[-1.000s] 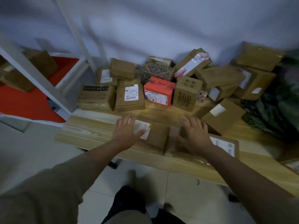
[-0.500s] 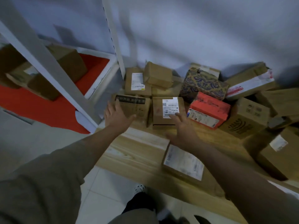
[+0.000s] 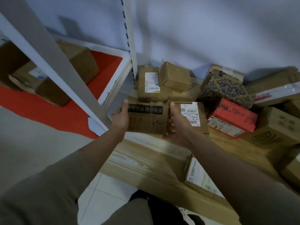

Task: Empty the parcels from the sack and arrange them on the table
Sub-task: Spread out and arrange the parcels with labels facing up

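Observation:
A brown cardboard parcel with a black printed band [image 3: 146, 118] sits at the left end of the wooden table [image 3: 142, 158]. My left hand [image 3: 121, 116] grips its left side and my right hand [image 3: 177, 124] grips its right side. Right beside it lies a brown parcel with a white label [image 3: 194, 116]. Behind stand a labelled brown box [image 3: 150, 85] and a small plain box [image 3: 176, 77]. A red parcel [image 3: 232, 117] and a blue-patterned box [image 3: 227, 88] lie further right. The sack is out of view.
A white metal shelf post [image 3: 65, 70] stands close to the table's left end, with a red shelf [image 3: 48, 111] holding brown boxes [image 3: 81, 62]. More cardboard boxes [image 3: 276, 127] crowd the right side. A flat labelled parcel [image 3: 201, 176] lies at the table's near edge.
The view has swung left. Both hands left the two flat parcels at the near edge, reached to the back left, and now clasp the black-banded parcel from both sides.

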Motion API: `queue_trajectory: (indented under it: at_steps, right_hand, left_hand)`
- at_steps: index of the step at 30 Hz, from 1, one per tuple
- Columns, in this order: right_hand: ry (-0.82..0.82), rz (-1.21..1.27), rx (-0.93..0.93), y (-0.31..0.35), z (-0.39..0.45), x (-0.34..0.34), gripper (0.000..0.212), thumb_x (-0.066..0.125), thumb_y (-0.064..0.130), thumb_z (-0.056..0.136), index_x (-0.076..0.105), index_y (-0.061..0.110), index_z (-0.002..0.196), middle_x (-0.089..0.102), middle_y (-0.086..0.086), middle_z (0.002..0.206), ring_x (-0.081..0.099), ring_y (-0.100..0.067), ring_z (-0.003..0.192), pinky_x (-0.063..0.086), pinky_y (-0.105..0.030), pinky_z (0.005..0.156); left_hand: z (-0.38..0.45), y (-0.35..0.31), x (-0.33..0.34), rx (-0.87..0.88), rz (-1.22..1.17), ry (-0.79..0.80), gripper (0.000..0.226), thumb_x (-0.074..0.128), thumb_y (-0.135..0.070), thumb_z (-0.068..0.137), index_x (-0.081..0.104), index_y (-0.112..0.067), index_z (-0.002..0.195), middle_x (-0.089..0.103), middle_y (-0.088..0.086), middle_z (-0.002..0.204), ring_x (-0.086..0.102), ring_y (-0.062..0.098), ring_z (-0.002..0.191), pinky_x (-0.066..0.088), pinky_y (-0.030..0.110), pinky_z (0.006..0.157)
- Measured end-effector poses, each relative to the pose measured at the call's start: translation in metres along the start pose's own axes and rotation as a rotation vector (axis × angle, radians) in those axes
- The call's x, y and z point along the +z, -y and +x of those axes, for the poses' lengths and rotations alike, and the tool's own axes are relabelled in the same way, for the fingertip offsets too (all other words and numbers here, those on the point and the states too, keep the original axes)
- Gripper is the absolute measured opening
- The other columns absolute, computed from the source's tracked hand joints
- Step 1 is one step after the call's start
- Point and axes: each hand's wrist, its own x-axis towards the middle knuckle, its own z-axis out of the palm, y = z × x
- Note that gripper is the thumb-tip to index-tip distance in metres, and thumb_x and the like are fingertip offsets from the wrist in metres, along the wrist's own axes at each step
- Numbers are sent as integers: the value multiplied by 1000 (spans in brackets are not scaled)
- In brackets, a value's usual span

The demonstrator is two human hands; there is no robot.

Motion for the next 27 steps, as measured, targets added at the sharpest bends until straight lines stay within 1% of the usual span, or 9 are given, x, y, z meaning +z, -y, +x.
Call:
queue_trajectory:
  at_steps: [2, 4, 9, 12, 15, 18, 22, 24, 27]
  right_hand:
    - [4, 34, 43, -7, 0, -8, 61, 31, 71, 93, 63, 19, 94, 64, -6, 94, 60, -27, 93, 42, -61, 101]
    - [21, 23, 60, -15, -4, -11, 70, 32, 74, 91, 64, 15, 112, 67, -11, 107, 61, -33, 106, 43, -63, 100]
    - [-9, -128, -46, -35, -9, -13, 42, 65, 40, 90, 59, 18, 125, 63, -8, 124, 62, -26, 110, 53, -46, 93]
    - [-27, -262, -98, -48, -13, -20, 35, 75, 17, 81, 60, 7, 111, 66, -15, 113, 65, -29, 101, 54, -46, 90]
    - [-44, -340, -157, -59, -19, -25, 35, 74, 10, 77, 56, 12, 106, 65, -14, 106, 65, -32, 101, 55, -52, 91]
    - [-7, -313, -175, -64, -24, -24, 37, 64, 8, 85, 51, 15, 119, 66, -9, 107, 65, -29, 100, 54, -50, 90]
    - [49, -428, -128, -73, -27, -17, 12, 51, 7, 91, 56, 11, 101, 61, -8, 97, 61, -24, 92, 54, -47, 90]
    - [59, -465, -40, -78, -27, -11, 9, 48, 14, 96, 53, 12, 103, 61, -9, 98, 64, -28, 97, 57, -45, 85]
    - [75, -421, 20, -84, -28, 0, 38, 49, 23, 99, 37, 15, 134, 63, -11, 112, 67, -30, 96, 60, -43, 79]
  left_hand:
    - [-13, 4, -7, 18, -103, -53, 83, 33, -90, 73, 66, -25, 112, 56, 4, 130, 54, 27, 116, 41, 47, 105]
    - [-19, 11, -11, 50, -150, -91, 52, 45, -72, 88, 59, -22, 95, 55, 1, 109, 51, 22, 101, 39, 37, 90]
    - [-29, 28, -23, 157, -77, -72, 35, 71, -26, 87, 63, -3, 111, 65, 6, 100, 62, 24, 97, 43, 23, 70]
    - [-39, 33, -29, 200, -52, -34, 45, 63, 3, 85, 59, -10, 129, 65, 6, 113, 64, 19, 96, 45, 14, 68]
    - [-52, 40, -33, 236, -30, -36, 52, 49, 17, 85, 62, -14, 125, 65, 0, 104, 62, 7, 86, 50, 9, 61]
    - [-59, 45, -38, 190, -91, -97, 41, 39, 5, 91, 70, -9, 113, 70, 1, 97, 64, 17, 88, 56, 24, 78]
    - [-66, 57, -41, 99, -22, -175, 39, 42, -34, 100, 67, -6, 102, 68, 12, 104, 62, 25, 91, 46, 32, 71]
    - [-66, 68, -42, 54, 144, -218, 51, 48, -50, 96, 61, -3, 112, 64, 11, 110, 58, 25, 93, 43, 33, 72]
    - [-67, 80, -41, 44, 209, -205, 76, 53, -65, 87, 47, -8, 137, 57, 6, 126, 56, 24, 105, 44, 34, 83]
